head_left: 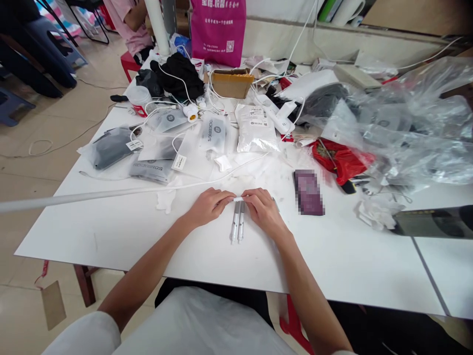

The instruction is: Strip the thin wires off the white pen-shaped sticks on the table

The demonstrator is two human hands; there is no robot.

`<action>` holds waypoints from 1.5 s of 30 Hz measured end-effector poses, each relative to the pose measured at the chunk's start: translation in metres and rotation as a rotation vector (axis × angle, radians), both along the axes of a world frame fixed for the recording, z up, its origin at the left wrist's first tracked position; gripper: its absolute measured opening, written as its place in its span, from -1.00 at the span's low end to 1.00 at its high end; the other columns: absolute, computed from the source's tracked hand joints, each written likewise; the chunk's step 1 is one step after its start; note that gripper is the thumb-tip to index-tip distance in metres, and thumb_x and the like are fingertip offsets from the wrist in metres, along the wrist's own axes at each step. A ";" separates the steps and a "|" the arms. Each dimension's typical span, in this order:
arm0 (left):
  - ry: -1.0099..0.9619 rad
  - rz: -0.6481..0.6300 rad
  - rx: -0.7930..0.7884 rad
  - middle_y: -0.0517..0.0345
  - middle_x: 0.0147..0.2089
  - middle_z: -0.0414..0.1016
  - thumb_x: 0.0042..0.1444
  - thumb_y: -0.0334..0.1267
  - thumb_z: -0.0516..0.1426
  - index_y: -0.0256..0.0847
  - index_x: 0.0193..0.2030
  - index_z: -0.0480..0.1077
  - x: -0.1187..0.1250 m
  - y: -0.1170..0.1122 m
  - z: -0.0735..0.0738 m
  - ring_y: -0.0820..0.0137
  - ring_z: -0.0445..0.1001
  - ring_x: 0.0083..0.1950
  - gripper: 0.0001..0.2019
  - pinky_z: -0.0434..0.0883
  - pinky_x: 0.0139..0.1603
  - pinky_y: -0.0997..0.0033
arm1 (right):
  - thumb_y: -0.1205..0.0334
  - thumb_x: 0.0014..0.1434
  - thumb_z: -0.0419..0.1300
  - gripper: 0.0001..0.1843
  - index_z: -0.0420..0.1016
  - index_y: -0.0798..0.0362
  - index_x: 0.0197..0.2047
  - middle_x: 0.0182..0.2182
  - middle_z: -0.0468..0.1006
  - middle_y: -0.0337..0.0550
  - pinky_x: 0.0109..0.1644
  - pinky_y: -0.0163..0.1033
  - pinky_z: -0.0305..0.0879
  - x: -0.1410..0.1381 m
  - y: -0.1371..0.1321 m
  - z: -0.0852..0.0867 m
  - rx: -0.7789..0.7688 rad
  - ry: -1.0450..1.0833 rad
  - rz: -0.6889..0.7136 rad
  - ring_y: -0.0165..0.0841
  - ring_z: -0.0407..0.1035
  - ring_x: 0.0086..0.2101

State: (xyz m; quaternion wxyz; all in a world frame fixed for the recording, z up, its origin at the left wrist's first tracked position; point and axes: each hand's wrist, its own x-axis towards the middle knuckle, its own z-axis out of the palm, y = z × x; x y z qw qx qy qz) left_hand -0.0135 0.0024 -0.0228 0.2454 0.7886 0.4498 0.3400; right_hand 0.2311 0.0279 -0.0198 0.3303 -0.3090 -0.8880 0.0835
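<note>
Two slim grey-white pens (237,226) lie side by side on the white table (148,231), tips pointing toward me. My left hand (209,205) and my right hand (263,209) meet just above their far ends. Both hands have curled fingers pinching a small white strip (238,199) stretched between them over the pens. What else the fingers cover is hidden.
A long white rod (92,195) crosses the table at left. Packaged goods (212,133), cables, a cardboard box (232,83), a pink bag (218,29), a red pouch (342,160), a blurred dark phone (309,192) and clear plastic bags (414,128) crowd the back. A person sits far left.
</note>
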 end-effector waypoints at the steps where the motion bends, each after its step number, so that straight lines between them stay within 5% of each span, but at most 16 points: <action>1: 0.012 -0.014 0.025 0.23 -0.35 0.61 0.57 -0.11 0.06 -0.14 0.07 0.57 0.000 0.000 -0.002 0.39 0.53 -0.33 -0.72 0.39 -0.05 0.25 | 0.53 0.45 0.09 -0.76 0.36 -0.03 -0.04 -0.08 0.64 -0.09 -0.07 -0.10 0.36 0.000 0.000 -0.001 0.000 0.000 -0.007 -0.25 0.49 -0.13; 5: 0.077 0.005 0.163 0.13 -0.23 0.68 0.50 -0.03 0.15 -0.17 0.00 0.56 0.000 0.003 -0.008 0.36 0.58 -0.26 -0.73 0.39 -0.13 0.26 | 0.48 0.47 0.09 -0.81 0.35 -0.03 -0.03 -0.11 0.62 -0.07 -0.09 -0.12 0.40 -0.001 -0.001 0.000 -0.025 -0.002 -0.026 -0.26 0.49 -0.15; 10: 0.114 0.052 0.261 0.12 -0.20 0.67 0.54 -0.12 0.11 -0.17 -0.02 0.54 -0.003 0.005 -0.009 0.36 0.56 -0.22 -0.77 0.41 -0.09 0.26 | 0.28 0.51 0.16 -0.69 0.38 -0.01 0.27 -0.15 0.63 -0.07 -0.09 -0.07 0.44 -0.003 -0.003 0.003 -0.065 -0.086 -0.032 -0.21 0.50 -0.20; 20: 0.144 0.028 0.243 0.15 -0.29 0.66 0.55 -0.17 0.09 -0.19 -0.10 0.54 -0.001 0.005 -0.005 0.34 0.51 -0.28 -0.75 0.33 -0.14 0.23 | 0.48 0.48 0.03 -0.69 0.43 -0.03 0.13 0.01 0.57 -0.01 -0.04 -0.12 0.45 -0.001 -0.002 -0.002 -0.064 -0.083 -0.059 -0.25 0.48 -0.12; 27: 0.138 0.034 0.181 0.09 -0.23 0.66 0.59 -0.16 -0.01 -0.18 -0.03 0.54 -0.001 0.004 0.000 0.29 0.52 -0.21 -0.69 0.34 -0.06 0.19 | 0.42 0.48 0.07 -0.51 0.38 -0.07 0.40 0.00 0.51 0.02 -0.03 -0.10 0.43 0.002 -0.002 0.000 0.011 -0.157 -0.111 -0.25 0.42 -0.18; 36: 0.133 0.043 0.157 0.06 -0.10 0.63 0.59 -0.20 -0.05 -0.15 0.07 0.46 -0.002 0.003 0.002 0.27 0.54 -0.11 -0.73 0.36 0.02 0.19 | 0.27 0.53 0.11 -0.79 0.55 -0.01 0.09 -0.09 0.54 -0.04 -0.05 -0.08 0.23 0.001 -0.001 0.007 0.022 -0.229 -0.157 -0.28 0.39 -0.23; 45: 0.130 0.015 0.156 0.05 -0.07 0.64 0.58 -0.24 -0.02 -0.16 0.07 0.43 -0.003 0.003 0.000 0.27 0.55 -0.10 -0.79 0.38 0.02 0.19 | 0.26 0.53 0.13 -0.84 0.55 -0.07 0.05 -0.17 0.54 -0.10 -0.08 -0.07 0.12 0.002 0.001 0.004 0.074 -0.254 -0.176 -0.26 0.33 -0.22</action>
